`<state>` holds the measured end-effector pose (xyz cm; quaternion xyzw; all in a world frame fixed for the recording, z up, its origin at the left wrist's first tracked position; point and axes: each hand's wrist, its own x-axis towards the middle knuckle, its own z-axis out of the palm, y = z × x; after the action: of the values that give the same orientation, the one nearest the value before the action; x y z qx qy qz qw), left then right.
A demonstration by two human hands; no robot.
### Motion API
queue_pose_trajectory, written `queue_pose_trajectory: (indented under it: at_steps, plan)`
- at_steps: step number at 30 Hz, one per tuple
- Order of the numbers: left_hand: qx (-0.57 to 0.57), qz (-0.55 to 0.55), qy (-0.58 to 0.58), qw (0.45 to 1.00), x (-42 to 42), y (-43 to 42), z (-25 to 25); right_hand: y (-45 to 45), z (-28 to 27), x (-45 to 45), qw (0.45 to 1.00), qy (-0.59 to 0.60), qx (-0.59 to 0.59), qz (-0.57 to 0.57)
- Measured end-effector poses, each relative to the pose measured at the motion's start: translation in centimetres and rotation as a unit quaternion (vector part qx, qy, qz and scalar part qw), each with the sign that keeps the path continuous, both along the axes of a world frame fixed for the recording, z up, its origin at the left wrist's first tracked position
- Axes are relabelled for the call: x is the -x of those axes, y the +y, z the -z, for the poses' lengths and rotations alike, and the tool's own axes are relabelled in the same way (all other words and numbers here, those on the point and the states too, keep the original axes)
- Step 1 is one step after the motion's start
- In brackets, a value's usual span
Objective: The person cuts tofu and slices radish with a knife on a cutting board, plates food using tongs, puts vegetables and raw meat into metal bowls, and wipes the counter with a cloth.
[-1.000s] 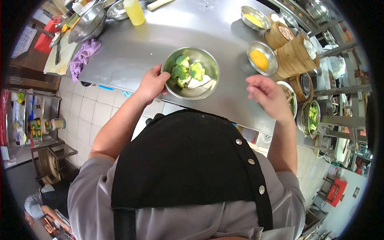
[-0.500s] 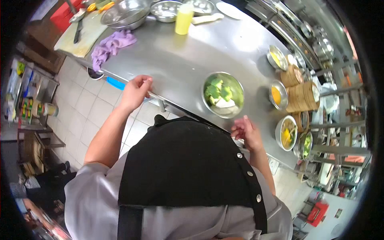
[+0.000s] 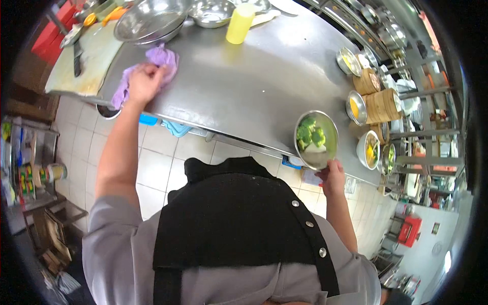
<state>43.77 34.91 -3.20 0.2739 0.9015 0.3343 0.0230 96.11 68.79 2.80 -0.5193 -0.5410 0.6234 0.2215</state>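
Observation:
My left hand (image 3: 145, 83) is closed on a crumpled purple cloth (image 3: 164, 57) near the left front edge of the steel table. With its fingers pinched at the lower rim, my right hand (image 3: 332, 178) holds a metal bowl (image 3: 330, 133) at the table's front edge. Inside the bowl lie green broccoli pieces (image 3: 306, 133) and a white piece (image 3: 315, 148) of something I cannot make out.
A steel table (image 3: 218, 91) spans the view. Left: cutting board (image 3: 94, 66) with a knife (image 3: 77, 60), large metal bowls (image 3: 152, 21). Yellow bottle (image 3: 240, 24) at the back. Right: bamboo steamers (image 3: 381, 105), an egg-yellow bowl (image 3: 356, 108), a white bowl (image 3: 368, 150).
My left hand has left the bowl, moved left and closed on the purple cloth. My right hand has come to the bowl and taken its rim. The view has shifted left.

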Motion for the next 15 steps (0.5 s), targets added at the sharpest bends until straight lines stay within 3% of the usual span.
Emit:
queue_pose_trajectory:
  at_steps: [1, 2, 4, 9, 15]
  plan:
    - [-0.055, 0.020, 0.040, 0.998, -1.7, 1.5, 0.0, -1.0, -1.0, -0.8, 1.000, -0.004, 0.010, 0.029]
    - [-0.001, 0.042, 0.090, 0.995, -2.6, 2.7, 0.4, -1.4, -1.1, -1.9, 0.999, 0.002, 0.015, 0.036]
    - [0.007, -0.021, 0.237, 0.971, -5.6, 6.3, 1.2, -1.6, -1.6, -4.5, 0.999, 0.006, 0.026, 0.044]
    - [0.133, 0.066, 0.201, 0.968, -11.0, 16.9, 0.7, -1.2, -3.4, -6.2, 0.998, 0.048, 0.003, 0.031]
    - [0.031, 0.355, 0.170, 0.919, -24.7, 25.0, 0.2, -2.0, -5.7, -7.2, 0.993, 0.087, 0.003, 0.085]
